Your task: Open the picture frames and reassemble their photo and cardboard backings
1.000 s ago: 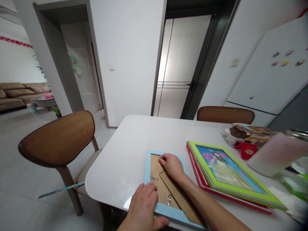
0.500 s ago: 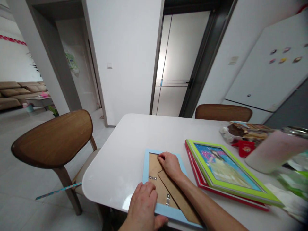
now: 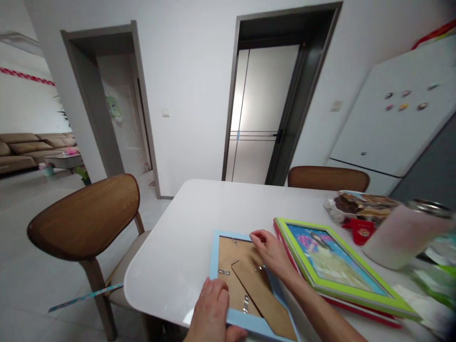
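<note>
A light blue picture frame (image 3: 214,259) lies face down on the table, its brown backing board (image 3: 228,249) upward. A flat support leg (image 3: 261,289) runs slantwise across the board. Small metal clips (image 3: 224,272) sit along the board's edges. My left hand (image 3: 210,308) grips the frame at its near left corner, fingers over the side and thumb at the near edge. Above the frame's far right edge is my right hand (image 3: 269,249), fingers loosely bent and slightly apart, with nothing visible in them. The right clip (image 3: 260,269) is just below that hand.
Right of the blue frame lie a green-framed picture (image 3: 331,256) and a red frame (image 3: 359,311) under it. Beyond them are a pinkish bottle (image 3: 399,235), a red packet (image 3: 362,231) and a plastic bag (image 3: 338,209). A wooden chair (image 3: 89,216) stands left of the white table (image 3: 171,256).
My right hand has left the clip at the frame's far edge and moved right, uncovering that clip. My left hand keeps its hold. The camera view has tilted up slightly.
</note>
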